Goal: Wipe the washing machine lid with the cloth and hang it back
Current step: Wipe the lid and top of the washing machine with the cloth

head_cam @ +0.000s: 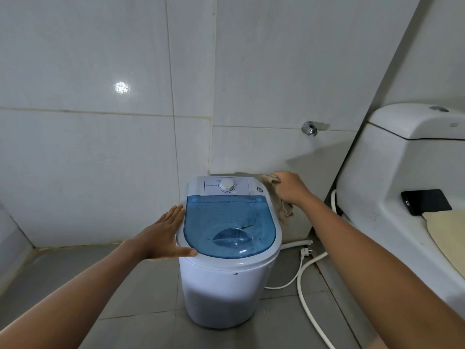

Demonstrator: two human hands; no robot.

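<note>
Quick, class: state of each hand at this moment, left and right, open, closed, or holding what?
Left hand: open, flat against the washing machine's left rim, holding nothing.
Right hand: closed on the cloth beside the machine.

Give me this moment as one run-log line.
stage: lid not yet wiped | right hand: gripping cloth beside washing machine | left hand: open, flat on rim | lid: closed, speckled

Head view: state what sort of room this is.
Most likely a home bathroom: a toilet cistern at right, tiled walls, a wall tap, and a small washing machine on the floor.
</note>
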